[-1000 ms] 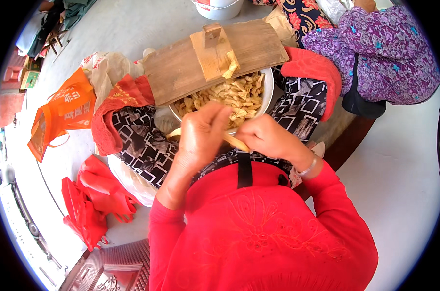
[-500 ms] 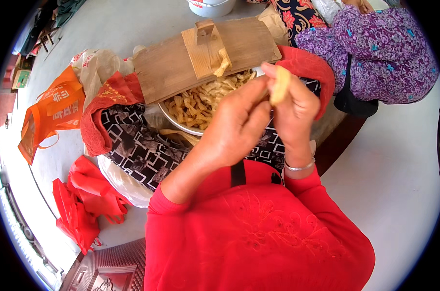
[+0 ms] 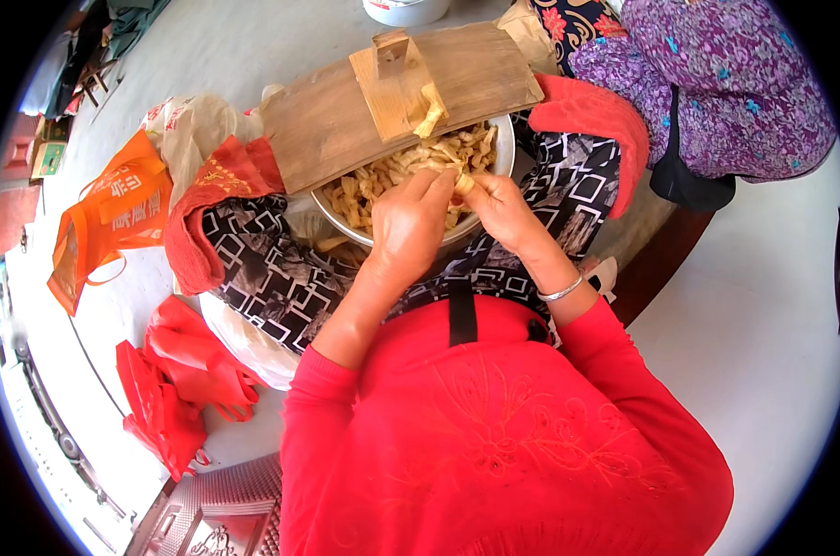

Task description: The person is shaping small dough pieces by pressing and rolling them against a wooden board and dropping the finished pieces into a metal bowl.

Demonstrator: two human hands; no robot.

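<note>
Over the metal pot (image 3: 505,153), my left hand (image 3: 411,215) and my right hand (image 3: 501,211) meet with fingers closed on a pale yellow strip (image 3: 462,183), which looks looped or twisted between them. The pot sits between my patterned legs and holds a pile of short yellowish knotted pieces (image 3: 374,195). Across its far side lies a wooden board (image 3: 313,130) carrying a smaller wooden plate with an upright block (image 3: 390,57). Another yellow strip (image 3: 429,116) hangs on that plate. Red towels (image 3: 591,111) cover both my knees.
An orange bag (image 3: 110,208) and red bags (image 3: 175,371) lie at the left. Another person in purple floral clothing (image 3: 716,102) sits close at the upper right, beside a black bag (image 3: 689,181). A bucket (image 3: 403,9) stands beyond the board, on the grey floor.
Half a second ago my hands held the strip raised at the right; they have moved left, and my right hand lower, over the pot. The strip now looks more tightly looped.
</note>
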